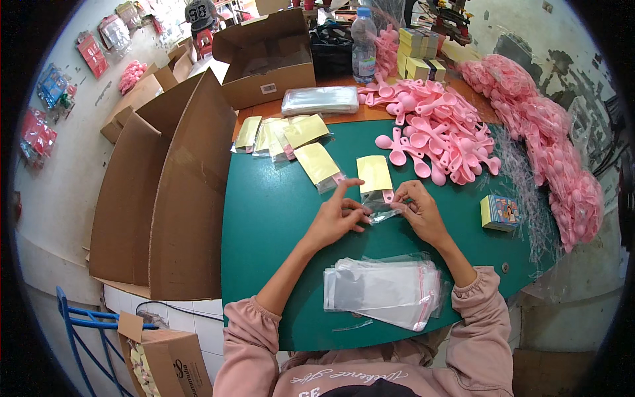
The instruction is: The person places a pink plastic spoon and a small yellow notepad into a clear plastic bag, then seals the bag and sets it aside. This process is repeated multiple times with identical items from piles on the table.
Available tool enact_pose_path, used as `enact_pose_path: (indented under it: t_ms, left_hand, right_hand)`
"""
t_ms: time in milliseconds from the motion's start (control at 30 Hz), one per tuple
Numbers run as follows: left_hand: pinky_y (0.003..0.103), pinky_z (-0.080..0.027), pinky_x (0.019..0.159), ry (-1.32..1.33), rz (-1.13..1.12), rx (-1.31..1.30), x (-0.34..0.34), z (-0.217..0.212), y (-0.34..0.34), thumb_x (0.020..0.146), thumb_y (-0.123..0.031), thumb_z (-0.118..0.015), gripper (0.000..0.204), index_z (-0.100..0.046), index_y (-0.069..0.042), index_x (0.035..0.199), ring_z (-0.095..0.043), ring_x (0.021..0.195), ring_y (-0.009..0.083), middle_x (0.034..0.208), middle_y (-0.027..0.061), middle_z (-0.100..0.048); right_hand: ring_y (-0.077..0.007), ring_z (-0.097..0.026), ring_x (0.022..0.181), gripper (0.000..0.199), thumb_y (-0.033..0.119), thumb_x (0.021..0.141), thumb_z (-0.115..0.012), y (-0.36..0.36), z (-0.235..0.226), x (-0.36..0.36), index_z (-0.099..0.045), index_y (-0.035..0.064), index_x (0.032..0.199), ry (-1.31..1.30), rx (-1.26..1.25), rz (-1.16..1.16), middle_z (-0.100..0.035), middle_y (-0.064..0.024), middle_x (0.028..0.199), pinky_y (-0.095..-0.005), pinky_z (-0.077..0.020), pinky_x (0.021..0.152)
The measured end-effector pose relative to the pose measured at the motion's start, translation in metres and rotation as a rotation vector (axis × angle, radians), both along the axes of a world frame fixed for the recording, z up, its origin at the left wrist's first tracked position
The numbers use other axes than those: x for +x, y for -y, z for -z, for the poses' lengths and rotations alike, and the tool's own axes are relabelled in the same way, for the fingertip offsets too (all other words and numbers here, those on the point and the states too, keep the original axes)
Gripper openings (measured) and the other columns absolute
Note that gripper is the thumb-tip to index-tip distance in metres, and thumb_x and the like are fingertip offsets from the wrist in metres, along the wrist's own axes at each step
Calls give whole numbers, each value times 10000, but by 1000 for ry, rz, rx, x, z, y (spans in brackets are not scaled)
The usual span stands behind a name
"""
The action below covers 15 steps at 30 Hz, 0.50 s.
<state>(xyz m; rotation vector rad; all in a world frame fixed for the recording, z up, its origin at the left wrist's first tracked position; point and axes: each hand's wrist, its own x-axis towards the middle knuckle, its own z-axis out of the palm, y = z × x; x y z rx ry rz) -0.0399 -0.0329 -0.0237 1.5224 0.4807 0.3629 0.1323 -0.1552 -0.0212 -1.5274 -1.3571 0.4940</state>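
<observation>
Both hands meet at the middle of the green desk [264, 218] over one small clear bag [380, 210] with a yellow card [374, 173] at its top. The left hand [336, 217] pinches the bag's left edge with thumb and fingers closed on it, the forefinger raised toward the card. The right hand [418, 210] has its fingers curled shut on the bag's right edge, just below the card. The bag lies flat on the desk between the two hands, with something pink at its mouth.

By the look of it, the step in hand is closing or flattening this bag once it is filled; the next move would call for a firm press along the mouth while the card stays square to the bag.

Just toward the person lies a stack of empty bags [382, 291] with red strips along one side. Beyond the hands, another carded bag [319, 165] lies alone, and further left a loose cluster of finished packs [281, 135]. To the right a heap of pink spoons [436, 135] spreads over the desk, and near the right edge sits a small yellow box [499, 212]. Large cardboard sheets [165, 198] lean at the desk's left side, and an open carton [268, 59] stands at the back beside a water bottle [363, 45].
</observation>
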Motion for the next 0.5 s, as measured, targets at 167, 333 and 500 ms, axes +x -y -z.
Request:
enact_pose_path:
  t_ms: [167,333,500]
  left_hand:
    - [253,-550,584,-41,-97,202,6,9,8,845,-57,-540,154,-508,-21,991,-624,786,146,855,85,-602]
    - [229,-535,593,-73,-177,276,7,12,10,817,-86,-606,114,-563,12,853,-596,795,98,835,53,-604]
    - [226,-498,628,-180,-235,272,8,10,8,781,-103,-649,144,-563,3,830,-610,744,110,809,46,-610]
  right_hand:
    - [-85,-533,746,142,61,787,-624,-2,14,7,-534,11,885,-291,-33,-21,-505,-45,880,-206,-475,607]
    - [-134,-611,599,138,69,825,-599,-8,4,-1,-485,-7,822,-644,-143,23,-584,-90,716,-226,-520,530]
    - [-126,-589,511,164,69,808,-621,-10,4,-7,-473,-1,808,-525,-122,126,-579,-83,664,-225,-489,425]
